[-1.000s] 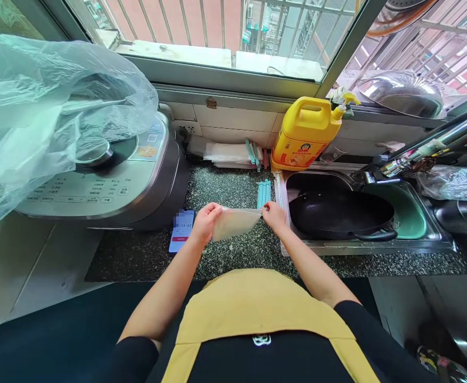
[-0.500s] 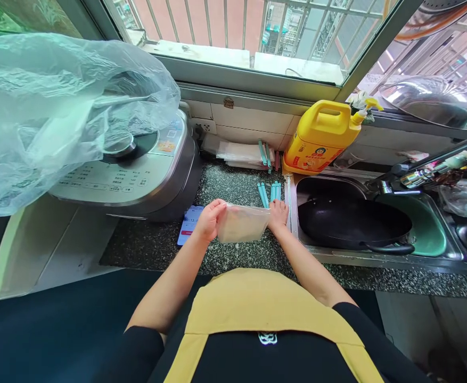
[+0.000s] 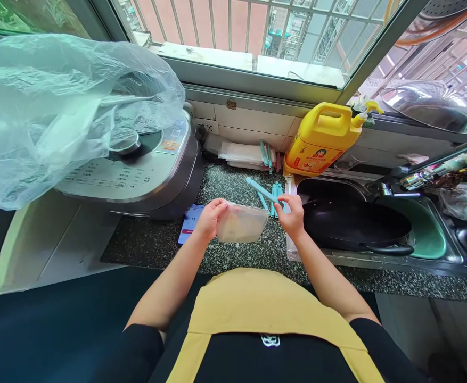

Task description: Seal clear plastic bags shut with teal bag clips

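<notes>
My left hand (image 3: 209, 217) is closed on the left edge of a clear plastic bag (image 3: 242, 223), holding it up over the dark speckled counter (image 3: 233, 254). My right hand (image 3: 293, 213) has let go of the bag and pinches one end of a teal sealing stick (image 3: 262, 190), which points up and to the left. More teal sticks (image 3: 276, 189) lie on the counter just behind it, beside the sink rim.
A silver cooker (image 3: 137, 170) under a big plastic sheet (image 3: 57, 106) stands left. A phone (image 3: 191, 222) lies by my left hand. A black pan (image 3: 355, 223) sits in the sink, a yellow jug (image 3: 323, 139) behind it. Folded bags (image 3: 241, 154) rest against the tiles.
My right hand released the bag's right edge, reached to the sticks by the sink and lifted one. My left hand kept hold of the bag.
</notes>
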`<state>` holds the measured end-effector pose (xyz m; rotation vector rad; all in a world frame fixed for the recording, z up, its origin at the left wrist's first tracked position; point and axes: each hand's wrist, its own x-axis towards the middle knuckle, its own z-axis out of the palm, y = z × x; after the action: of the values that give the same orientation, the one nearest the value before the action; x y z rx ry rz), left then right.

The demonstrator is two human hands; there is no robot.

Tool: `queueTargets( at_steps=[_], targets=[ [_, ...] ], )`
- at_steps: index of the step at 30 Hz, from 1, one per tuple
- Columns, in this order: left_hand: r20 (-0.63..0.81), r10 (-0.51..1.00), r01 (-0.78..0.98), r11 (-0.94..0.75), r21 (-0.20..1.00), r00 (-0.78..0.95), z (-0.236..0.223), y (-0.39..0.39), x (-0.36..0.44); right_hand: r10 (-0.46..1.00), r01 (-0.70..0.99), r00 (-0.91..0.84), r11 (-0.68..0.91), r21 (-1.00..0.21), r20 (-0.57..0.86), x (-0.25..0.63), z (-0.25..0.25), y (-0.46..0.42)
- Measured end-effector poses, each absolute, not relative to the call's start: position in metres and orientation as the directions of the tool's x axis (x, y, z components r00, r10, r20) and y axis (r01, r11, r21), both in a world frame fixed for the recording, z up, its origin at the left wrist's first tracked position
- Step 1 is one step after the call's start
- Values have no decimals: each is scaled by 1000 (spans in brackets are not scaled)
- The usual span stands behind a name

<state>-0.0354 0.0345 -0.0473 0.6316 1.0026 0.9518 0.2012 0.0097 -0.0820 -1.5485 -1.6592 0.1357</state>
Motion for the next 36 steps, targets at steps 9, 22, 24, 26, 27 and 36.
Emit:
queueTargets(
  at_steps=[9,22,24,26,27,36],
  targets=[
    [-362,896,-365,436,823,256,-48,33,-26,880,667,-5,357,-654,476,176,-56,-8],
    [-379,901,-411,433,802,209,-42,30,-34,890,595,68,327,-734,451,178,-59,-6],
    [-383,901,-405,434,805,204,-42,30,-35,884,601,60,338,-724,463,179,-58,-5],
    [-376,904,-394,428,813,205,-43,30,-37,875,616,23,369,-696,484,178,-56,-6],
    [-370,906,-388,422,819,205,-44,30,-37,870,624,1,384,-681,493,177,-55,-6],
    [-347,914,-376,403,835,208,-47,29,-39,833,666,-87,456,-590,546,170,-52,-12]
  ],
)
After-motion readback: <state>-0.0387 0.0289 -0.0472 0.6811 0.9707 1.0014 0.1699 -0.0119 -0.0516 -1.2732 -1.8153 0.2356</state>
